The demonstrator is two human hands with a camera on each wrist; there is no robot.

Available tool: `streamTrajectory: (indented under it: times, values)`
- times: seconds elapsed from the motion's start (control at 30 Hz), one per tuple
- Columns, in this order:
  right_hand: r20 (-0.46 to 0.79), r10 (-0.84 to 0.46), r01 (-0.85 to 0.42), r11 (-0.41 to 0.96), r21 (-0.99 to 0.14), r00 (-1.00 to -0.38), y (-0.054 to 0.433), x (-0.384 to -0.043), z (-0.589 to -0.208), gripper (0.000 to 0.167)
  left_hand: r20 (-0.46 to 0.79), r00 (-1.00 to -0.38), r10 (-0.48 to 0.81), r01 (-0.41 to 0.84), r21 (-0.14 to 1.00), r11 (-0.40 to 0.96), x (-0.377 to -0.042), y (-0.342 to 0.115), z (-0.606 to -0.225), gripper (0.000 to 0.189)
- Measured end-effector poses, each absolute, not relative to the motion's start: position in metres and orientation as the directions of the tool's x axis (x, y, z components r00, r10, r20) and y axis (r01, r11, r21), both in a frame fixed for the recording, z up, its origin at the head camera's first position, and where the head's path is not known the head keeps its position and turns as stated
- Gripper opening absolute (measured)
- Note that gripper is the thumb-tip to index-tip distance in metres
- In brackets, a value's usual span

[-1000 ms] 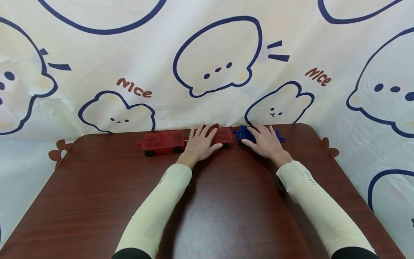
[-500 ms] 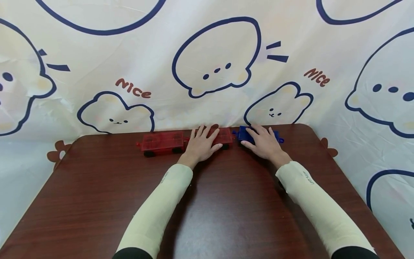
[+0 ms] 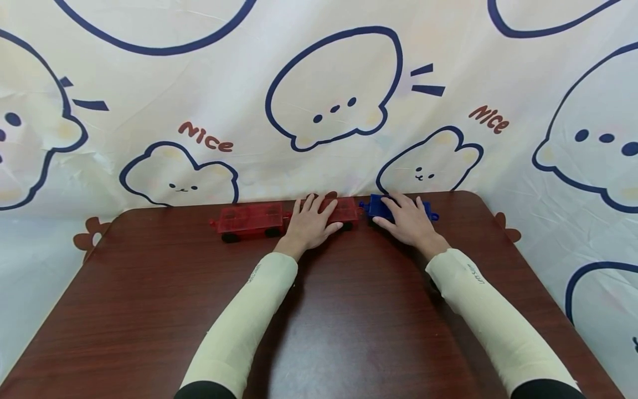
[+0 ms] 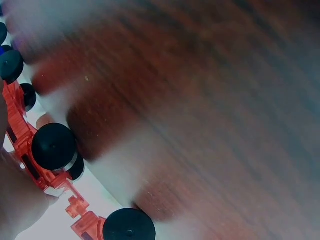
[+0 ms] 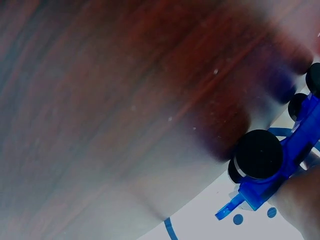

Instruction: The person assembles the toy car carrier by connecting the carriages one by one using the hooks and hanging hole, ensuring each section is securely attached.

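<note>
We see a left hand (image 3: 305, 226) holding a translucent red plastic car (image 3: 346, 209), a matching red car (image 3: 251, 219) at its left, and a right hand (image 3: 410, 223) holding a blue plastic car (image 3: 377, 206), far across a brown wooden table (image 3: 344, 321).

Along the far edge of the brown wood-grain table (image 3: 344, 327), a translucent red plastic toy wagon with black wheels (image 3: 251, 216) is obstructing the side left of my left hand (image 3: 306, 226); a second red plastic wagon (image 3: 345, 208) is blocking beneath it. A blue plastic wagon (image 3: 377, 207) is occupying the space under my right hand (image 3: 407, 220). The white sheet with blue outline drawings (image 3: 324, 72) is closing the rear. A broad lane is running between my pale fabric sleeves (image 3: 239, 318); another is extending left of them.
</note>
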State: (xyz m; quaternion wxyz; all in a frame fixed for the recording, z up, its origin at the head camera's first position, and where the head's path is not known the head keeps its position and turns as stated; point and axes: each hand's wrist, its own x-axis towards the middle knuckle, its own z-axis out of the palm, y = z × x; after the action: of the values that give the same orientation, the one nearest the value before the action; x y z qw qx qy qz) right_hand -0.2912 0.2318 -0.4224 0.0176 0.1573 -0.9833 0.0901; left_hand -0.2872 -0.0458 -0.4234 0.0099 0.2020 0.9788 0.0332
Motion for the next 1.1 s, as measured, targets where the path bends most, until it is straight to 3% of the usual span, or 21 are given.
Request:
streamTrajectory:
  times: [1.1]
  values:
    - [0.093,-0.307,-0.32,0.924,-0.208,-0.947,0.2388,-0.2923,-0.425,0.077,0.037,-0.892,0.451,0.452,0.13,0.882,-0.2869,-0.0529,-0.4245,0.067]
